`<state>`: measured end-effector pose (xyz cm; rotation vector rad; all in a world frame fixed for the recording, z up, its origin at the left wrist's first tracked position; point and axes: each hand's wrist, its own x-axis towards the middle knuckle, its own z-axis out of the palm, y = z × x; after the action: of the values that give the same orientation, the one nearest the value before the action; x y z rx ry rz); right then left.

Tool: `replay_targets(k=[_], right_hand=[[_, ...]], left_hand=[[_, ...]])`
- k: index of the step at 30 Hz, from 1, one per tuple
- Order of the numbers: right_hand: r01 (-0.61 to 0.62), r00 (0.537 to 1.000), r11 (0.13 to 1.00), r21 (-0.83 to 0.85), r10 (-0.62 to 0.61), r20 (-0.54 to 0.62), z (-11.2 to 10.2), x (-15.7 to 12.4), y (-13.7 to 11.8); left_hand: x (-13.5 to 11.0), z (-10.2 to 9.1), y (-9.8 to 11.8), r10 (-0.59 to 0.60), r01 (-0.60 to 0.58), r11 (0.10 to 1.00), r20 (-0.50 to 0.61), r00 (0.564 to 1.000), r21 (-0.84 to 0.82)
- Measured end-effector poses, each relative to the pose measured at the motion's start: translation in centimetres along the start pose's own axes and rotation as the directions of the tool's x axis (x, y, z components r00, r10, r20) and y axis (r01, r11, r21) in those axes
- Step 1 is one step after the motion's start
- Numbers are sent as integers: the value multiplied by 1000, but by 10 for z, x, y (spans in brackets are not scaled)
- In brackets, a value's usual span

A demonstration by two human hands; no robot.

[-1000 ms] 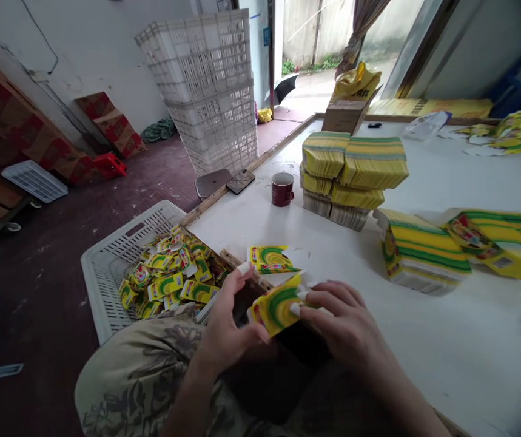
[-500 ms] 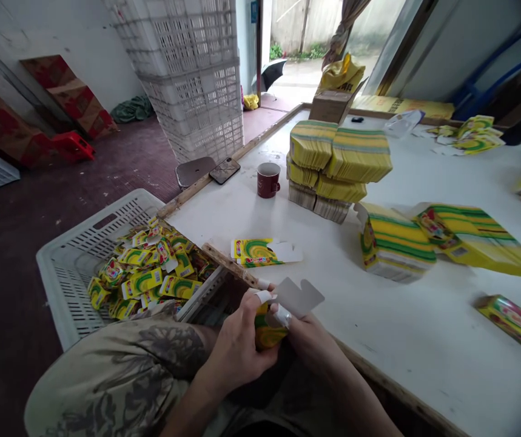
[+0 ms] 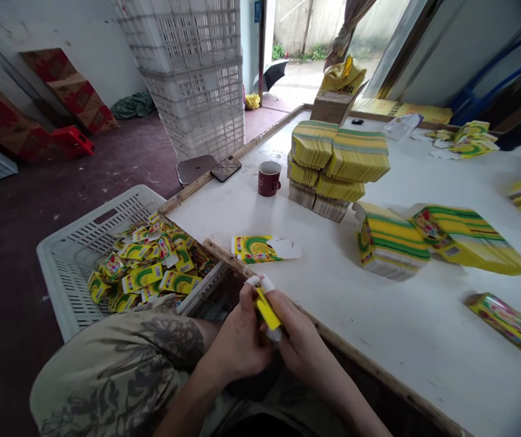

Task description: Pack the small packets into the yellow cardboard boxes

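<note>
Both of my hands meet at the table's near edge around a small yellow-and-green cardboard box (image 3: 267, 311). My left hand (image 3: 237, 337) grips its left side, and my right hand (image 3: 299, 331) presses on it from the right; fingers hide most of the box. White tape or finger covers wrap some fingertips. Just beyond my hands, a flattened yellow box (image 3: 260, 247) with white flaps lies on the white table (image 3: 333, 291). On my left, a white plastic crate (image 3: 73, 261) holds a heap of small yellow boxes (image 3: 144, 276).
Bundled flat boxes (image 3: 337, 155) are stacked mid-table beside a maroon mug (image 3: 269, 179). More bundles (image 3: 392, 240) lie to the right, with a colourful pack (image 3: 510, 328) nearer. A phone (image 3: 226, 169) rests at the left edge. Tall white crates (image 3: 196, 79) stand behind.
The grey flap that stuck out from the box is out of sight, and a yellow side now faces up. My right hand has closed in toward the left one.
</note>
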<state>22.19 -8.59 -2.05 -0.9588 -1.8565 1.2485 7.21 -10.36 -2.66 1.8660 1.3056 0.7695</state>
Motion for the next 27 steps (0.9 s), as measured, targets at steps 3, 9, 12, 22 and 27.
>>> replay_targets(k=[3,9,12,22,27], right_hand=[[95,991,985,-144,-107,-80,-2,-1,9],[74,997,909,-410,-75,13,-18,0,22],[72,993,883,-463,-20,115,-20,3,22],[112,962,904,-413,5,273,-41,8,11],[57,966,937,-344,35,255,-46,16,-2]], left_hand=[[-1,4,-4,-30,50,989,-138,990,141],[-8,-12,-3,-115,145,983,-230,966,116],[-8,-12,-7,-40,95,974,-255,966,207],[0,-22,-11,-36,91,951,-188,982,297],[4,-27,-8,20,36,941,-161,987,337]])
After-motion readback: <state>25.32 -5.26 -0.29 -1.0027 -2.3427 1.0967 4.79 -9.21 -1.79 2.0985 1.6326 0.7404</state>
